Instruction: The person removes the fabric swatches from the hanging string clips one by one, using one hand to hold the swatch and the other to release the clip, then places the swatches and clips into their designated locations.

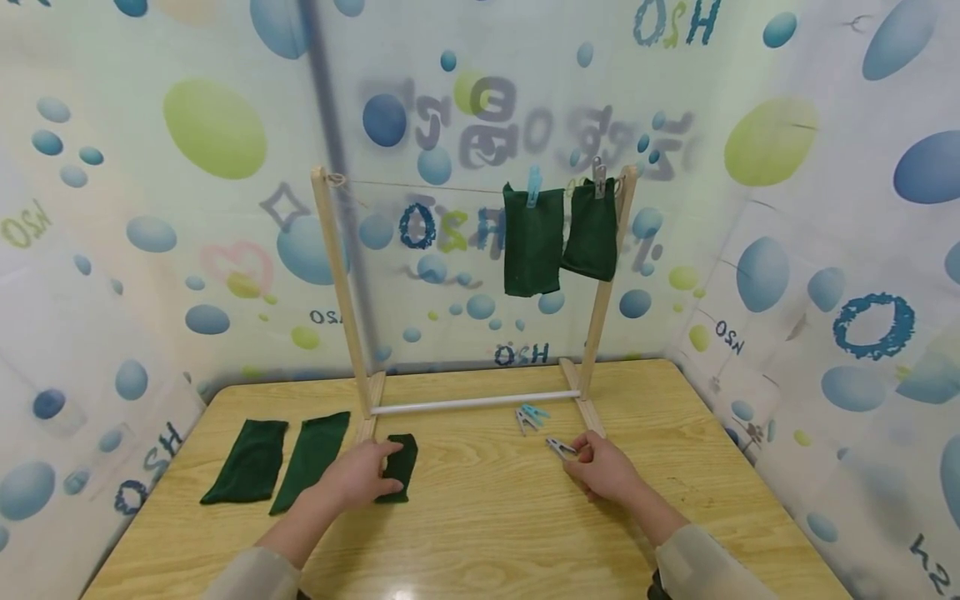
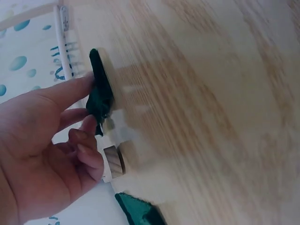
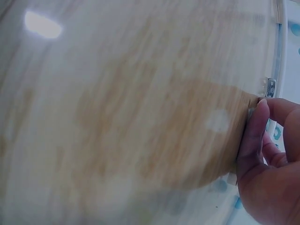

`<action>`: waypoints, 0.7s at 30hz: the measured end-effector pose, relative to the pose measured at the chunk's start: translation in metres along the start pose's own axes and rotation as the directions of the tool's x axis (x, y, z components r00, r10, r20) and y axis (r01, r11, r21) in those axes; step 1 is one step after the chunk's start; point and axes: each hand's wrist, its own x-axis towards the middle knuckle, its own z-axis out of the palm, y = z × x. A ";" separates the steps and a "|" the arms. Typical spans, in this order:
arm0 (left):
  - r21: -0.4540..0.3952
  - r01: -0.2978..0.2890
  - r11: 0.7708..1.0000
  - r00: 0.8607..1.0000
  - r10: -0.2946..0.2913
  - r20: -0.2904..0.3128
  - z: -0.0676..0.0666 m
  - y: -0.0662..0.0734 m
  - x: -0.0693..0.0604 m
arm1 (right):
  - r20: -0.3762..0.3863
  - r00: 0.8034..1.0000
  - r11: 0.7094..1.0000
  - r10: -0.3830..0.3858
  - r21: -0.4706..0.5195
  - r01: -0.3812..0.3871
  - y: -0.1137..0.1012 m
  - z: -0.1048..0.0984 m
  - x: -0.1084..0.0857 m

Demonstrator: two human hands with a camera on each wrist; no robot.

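Running this remotely, and the right hand (image 1: 609, 473) has thumb and index finger pinched on the back end of a grey clothespin (image 1: 558, 447), just above the wooden table (image 1: 487, 533) or on it, hard to tell which. The left hand (image 1: 356, 475) is over by the rack's left foot, thumb and a finger apart, both touching a small dark green cloth (image 1: 406, 468); can't tell if they're really gripping it. From the left wrist cam the rest of those fingers look curled in. Two more green cloths (image 1: 251, 462) lie flat further left. Near the rack's white rod (image 1: 476, 403) I've got a little bunch of grey and light-blue clothespins (image 1: 533, 412). Up on the string (image 1: 427, 186) there's one green cloth (image 1: 533, 250) under a blue peg (image 1: 533, 187) and another (image 1: 591, 237) under a grey peg (image 1: 599, 179), beside the right post (image 1: 597, 329).
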 end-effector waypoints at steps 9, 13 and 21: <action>0.078 0.125 0.989 0.988 -0.132 0.084 -0.007 0.010 -0.001 | -0.022 1.000 0.998 -0.008 -0.068 0.006 0.003 0.002 0.003; 0.157 0.129 0.979 0.986 -0.143 0.080 -0.008 0.014 0.000 | -0.043 0.999 0.993 -0.007 -0.121 0.002 0.004 0.005 0.007; 0.212 0.158 0.964 0.983 -0.173 0.053 -0.011 0.015 0.001 | -0.069 0.997 0.983 -0.034 -0.184 0.021 0.001 0.009 0.008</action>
